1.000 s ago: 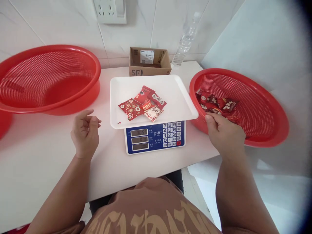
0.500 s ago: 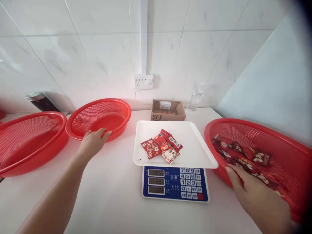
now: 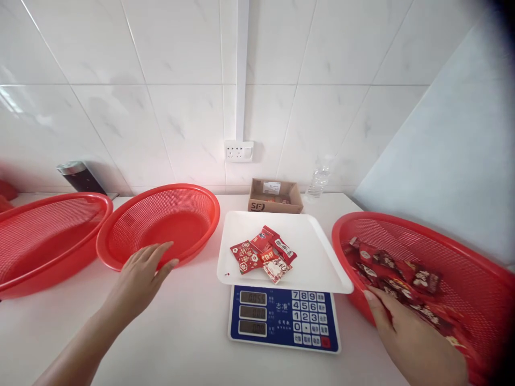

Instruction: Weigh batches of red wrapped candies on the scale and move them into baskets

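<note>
My left hand (image 3: 142,276) is at the near rim of a round red basket (image 3: 159,188), fingers stretched and thumb apart; contact with the rim is unclear. My right hand (image 3: 406,327) grips the left rim of another red basket (image 3: 402,220), its thumb outside and its fingers hidden inside. Several wrapped snack packets (image 3: 386,262) in dark red and brown lie in that basket. Between my hands stands a blue electronic scale (image 3: 281,319) with a white tray (image 3: 314,252). Several red snack packets (image 3: 263,252) are heaped on the tray, and the top display reads about 0.055.
A third red basket (image 3: 52,201) stands at the far left, beside the middle one. Behind the scale are a small cardboard box (image 3: 275,206) with some packets and a clear plastic bottle (image 3: 318,181). A dark cylinder (image 3: 82,177) leans by the tiled wall.
My left hand has moved left and nearer to me, its fingers more spread. The middle basket has shifted slightly left. My right hand stays on its rim; the view has tilted upward.
</note>
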`<state>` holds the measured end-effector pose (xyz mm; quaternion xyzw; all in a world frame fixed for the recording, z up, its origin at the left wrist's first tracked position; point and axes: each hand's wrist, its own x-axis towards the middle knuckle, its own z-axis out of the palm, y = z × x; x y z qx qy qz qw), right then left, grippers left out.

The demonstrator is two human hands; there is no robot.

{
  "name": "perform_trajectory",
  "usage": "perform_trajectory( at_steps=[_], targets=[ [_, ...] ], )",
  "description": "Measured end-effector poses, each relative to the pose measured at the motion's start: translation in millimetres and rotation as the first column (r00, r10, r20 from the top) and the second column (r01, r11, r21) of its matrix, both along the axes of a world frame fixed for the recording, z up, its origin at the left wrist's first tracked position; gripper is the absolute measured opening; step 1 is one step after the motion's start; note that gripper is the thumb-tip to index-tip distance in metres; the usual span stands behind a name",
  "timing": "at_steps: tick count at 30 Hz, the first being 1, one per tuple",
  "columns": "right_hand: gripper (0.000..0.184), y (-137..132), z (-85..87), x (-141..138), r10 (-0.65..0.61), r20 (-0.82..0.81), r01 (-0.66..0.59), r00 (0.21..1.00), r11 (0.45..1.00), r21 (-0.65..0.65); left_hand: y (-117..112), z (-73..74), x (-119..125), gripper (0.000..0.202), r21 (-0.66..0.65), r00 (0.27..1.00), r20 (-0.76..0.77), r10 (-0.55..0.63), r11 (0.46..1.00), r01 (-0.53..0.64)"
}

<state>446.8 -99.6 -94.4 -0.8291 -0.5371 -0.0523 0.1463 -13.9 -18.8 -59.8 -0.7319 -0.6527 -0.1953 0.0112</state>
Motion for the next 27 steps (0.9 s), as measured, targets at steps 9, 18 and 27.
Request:
perform_trajectory(
  at_steps=[9,18,27],
  targets=[
    [0.050,-0.3,5.9,-6.4,-0.002,0.018,0.003,1.000,0.999,-0.048,45.2,19.5,149.5,0.078,-0.258,0.763,0.141,-0.631,0.720,0.644],
    [0.054,-1.1,7.8,-11.5,0.012,0.030,-0.010,0.999,0.998,-0.063,75.3,12.6,208.2,0.062,-0.272,0.658,-0.102,-0.746,0.657,0.703],
    [0.051,-1.4,0.5,-3.3,0.037,0.025,-0.037,0.999,0.999,-0.025,87.2,18.1,209.7,0.044,-0.153,0.799,-0.041,-0.600,0.794,0.588]
  ],
)
